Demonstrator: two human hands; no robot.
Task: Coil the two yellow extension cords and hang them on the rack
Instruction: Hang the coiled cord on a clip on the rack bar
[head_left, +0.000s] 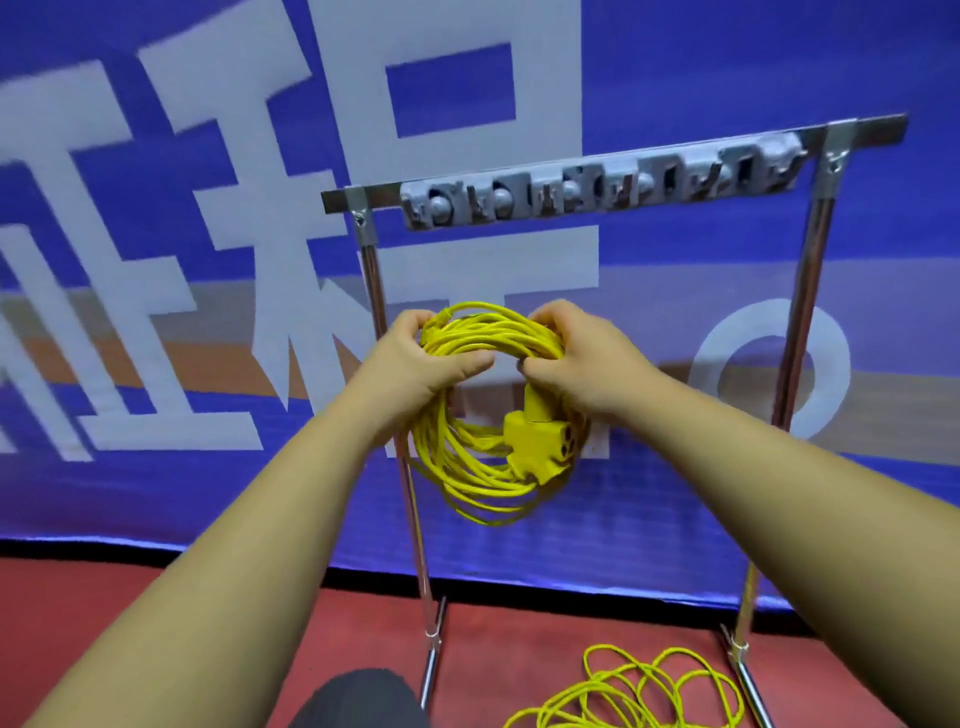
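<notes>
A coiled yellow extension cord (467, 467) hangs in the air in front of the metal rack (613, 171). My left hand (415, 358) grips the coil's top left. My right hand (582, 358) grips its top right, just above the yellow multi-outlet socket end (540, 441), which dangles inside the loop. The coil sits well below the rack's grey hook strip (597, 187). A second yellow cord (639, 691) lies loose and uncoiled on the red floor between the rack's feet.
The rack's chrome uprights (800, 322) stand on the red floor (493, 639) before a blue banner with large white characters (208, 260). My dark-clad knee (358, 701) shows at the bottom edge.
</notes>
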